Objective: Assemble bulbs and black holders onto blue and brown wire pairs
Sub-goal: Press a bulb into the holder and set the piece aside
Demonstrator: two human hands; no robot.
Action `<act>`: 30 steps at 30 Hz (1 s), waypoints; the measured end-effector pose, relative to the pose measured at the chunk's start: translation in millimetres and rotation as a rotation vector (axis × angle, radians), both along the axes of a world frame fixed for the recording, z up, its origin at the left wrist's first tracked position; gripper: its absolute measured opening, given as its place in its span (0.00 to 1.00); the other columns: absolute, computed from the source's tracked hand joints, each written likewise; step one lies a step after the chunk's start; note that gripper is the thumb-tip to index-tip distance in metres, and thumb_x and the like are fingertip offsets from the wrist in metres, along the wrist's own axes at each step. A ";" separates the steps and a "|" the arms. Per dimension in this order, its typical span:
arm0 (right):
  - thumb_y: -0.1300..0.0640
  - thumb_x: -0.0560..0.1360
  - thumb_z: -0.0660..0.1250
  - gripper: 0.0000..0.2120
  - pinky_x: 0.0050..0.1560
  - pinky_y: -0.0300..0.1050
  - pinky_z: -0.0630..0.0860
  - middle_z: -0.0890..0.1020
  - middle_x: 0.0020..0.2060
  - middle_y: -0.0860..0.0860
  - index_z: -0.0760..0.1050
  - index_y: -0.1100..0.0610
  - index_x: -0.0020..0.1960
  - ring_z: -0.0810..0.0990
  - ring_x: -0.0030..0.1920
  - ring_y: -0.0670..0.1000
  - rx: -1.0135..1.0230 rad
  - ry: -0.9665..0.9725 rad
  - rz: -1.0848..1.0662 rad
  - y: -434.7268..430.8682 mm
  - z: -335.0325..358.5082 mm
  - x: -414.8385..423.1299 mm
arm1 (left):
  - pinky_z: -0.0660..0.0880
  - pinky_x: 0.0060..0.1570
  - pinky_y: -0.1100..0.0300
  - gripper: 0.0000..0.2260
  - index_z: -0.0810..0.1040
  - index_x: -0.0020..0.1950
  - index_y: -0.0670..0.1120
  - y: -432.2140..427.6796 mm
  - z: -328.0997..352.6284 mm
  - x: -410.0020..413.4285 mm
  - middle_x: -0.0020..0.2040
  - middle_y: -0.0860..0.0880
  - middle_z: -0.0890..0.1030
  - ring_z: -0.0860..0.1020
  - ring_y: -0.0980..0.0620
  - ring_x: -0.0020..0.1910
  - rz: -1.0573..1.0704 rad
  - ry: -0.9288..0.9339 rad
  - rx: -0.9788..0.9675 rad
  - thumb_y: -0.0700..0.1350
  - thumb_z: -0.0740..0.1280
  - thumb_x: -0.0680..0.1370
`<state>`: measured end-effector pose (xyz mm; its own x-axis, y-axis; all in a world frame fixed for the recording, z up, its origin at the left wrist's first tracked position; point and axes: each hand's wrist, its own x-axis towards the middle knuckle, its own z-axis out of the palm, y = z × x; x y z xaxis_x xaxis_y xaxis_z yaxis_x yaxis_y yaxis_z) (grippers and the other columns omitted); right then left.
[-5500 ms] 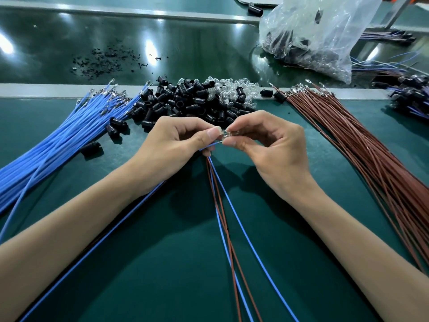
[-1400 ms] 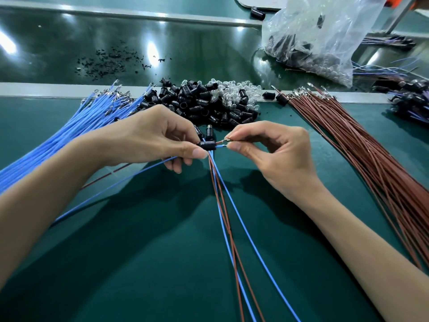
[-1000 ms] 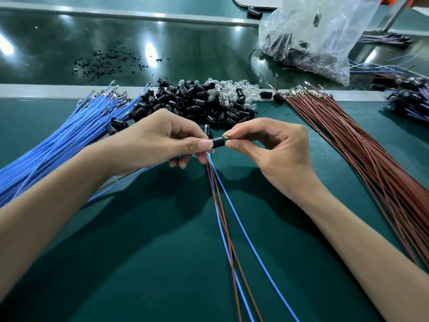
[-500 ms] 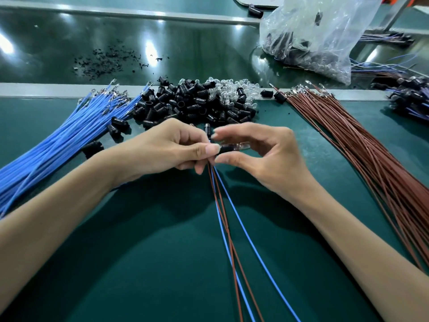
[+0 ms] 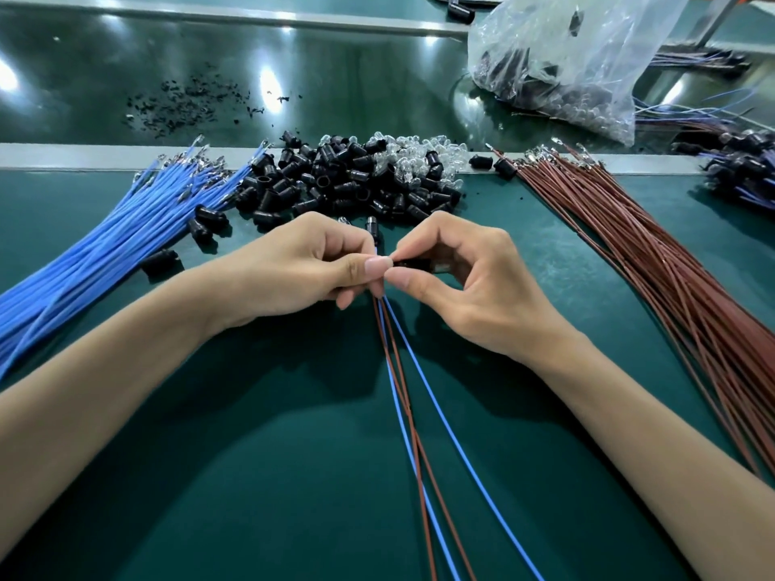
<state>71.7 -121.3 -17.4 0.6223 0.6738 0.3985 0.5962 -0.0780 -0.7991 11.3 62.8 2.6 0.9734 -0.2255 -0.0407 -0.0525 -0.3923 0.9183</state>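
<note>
- Item in work: black holder [image 5: 413, 263], held above the worktop [image 5: 251, 475] at centre, between the two hands. A clear glint at its right end, inside the right palm, is probably the bulb [image 5: 440, 268], partly hidden.
- Long axis: roughly level, running left to right. The wire end faces the left hand and the bulb end faces the right palm.
- Right hand [image 5: 469, 287]: grip clamped on the black holder, thumb below, forefinger above, the other fingers arched over it.
- Left hand [image 5: 293, 266]: grip pinched on the blue and brown wires [image 5: 412, 429] right at the holder's left end, its thumb tip touching or all but touching the right thumb. How far the terminals sit inside cannot be told.
- Wires: two blue and two brown drop from the left grip and run toward the person across the worktop, fanning slightly.
- Governing relation: the holder lies directly right of the left grip, in line with the wire ends. The coming move is judged to be a push along that line, with the right hand steadying the holder.
- Second holder [image 5: 371, 226]: upright just behind the left fingers, apparently on one of the same wires.
- Stock: pile of holders [image 5: 335, 182] and loose bulbs [image 5: 419, 161] beyond the hands, blue bundle [image 5: 105, 253] at left, brown bundle [image 5: 654, 262] at right, all well apart from the grip.
</note>
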 end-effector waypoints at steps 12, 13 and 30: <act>0.63 0.72 0.71 0.05 0.41 0.30 0.71 0.80 0.35 0.42 0.77 0.55 0.45 0.77 0.37 0.38 0.114 0.153 0.005 -1.6 3.3 5.4 | 0.65 0.28 0.68 0.15 0.79 0.37 0.43 -0.9 1.3 2.7 0.24 0.53 0.72 0.69 0.57 0.26 0.052 -0.037 0.017 0.53 0.66 0.76; 0.64 0.73 0.70 0.05 0.41 0.29 0.72 0.80 0.34 0.41 0.77 0.55 0.46 0.77 0.36 0.37 0.154 0.165 -0.023 -1.2 3.9 6.7 | 0.67 0.29 0.71 0.15 0.79 0.39 0.42 -2.7 3.5 2.2 0.24 0.52 0.74 0.70 0.58 0.26 0.051 -0.027 0.001 0.52 0.64 0.75; 0.60 0.70 0.75 0.07 0.36 0.35 0.77 0.81 0.31 0.46 0.77 0.51 0.41 0.78 0.29 0.40 -0.090 0.159 -0.439 17.0 -3.1 8.5 | 0.73 0.37 0.69 0.15 0.81 0.51 0.42 -31.3 15.4 -12.5 0.36 0.51 0.84 0.79 0.54 0.34 -0.286 0.160 0.007 0.50 0.64 0.73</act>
<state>80.2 -104.3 -20.5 0.9045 0.3605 0.2278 0.3624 -0.3683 -0.8562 -1.3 31.5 18.0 0.8519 -0.4879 -0.1902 -0.0170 -0.3887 0.9212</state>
